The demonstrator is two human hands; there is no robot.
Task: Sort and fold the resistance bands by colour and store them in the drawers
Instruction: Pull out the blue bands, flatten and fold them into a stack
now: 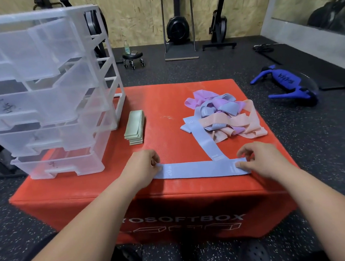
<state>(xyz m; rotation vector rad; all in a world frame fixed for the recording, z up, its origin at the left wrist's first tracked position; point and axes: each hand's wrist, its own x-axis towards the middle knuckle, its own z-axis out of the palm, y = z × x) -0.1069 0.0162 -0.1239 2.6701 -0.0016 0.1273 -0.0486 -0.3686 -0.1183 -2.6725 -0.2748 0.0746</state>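
Observation:
A blue resistance band [198,169] lies flat and stretched sideways near the front of the red soft box [166,102]. My left hand [144,164] pinches its left end and my right hand [256,159] pinches its right end. A second blue band [205,140] runs from the flat one back to a tangled pile of blue, purple and peach bands [225,115] at the back right. A stack of folded green bands [134,127] sits beside the clear plastic drawer unit [44,93], whose drawers are pulled partly out.
The box stands on a black speckled gym floor. A blue exercise tool [286,83] lies on the floor to the right. A small wheeled stool [133,58] and exercise machines [178,29] stand by the wooden back wall.

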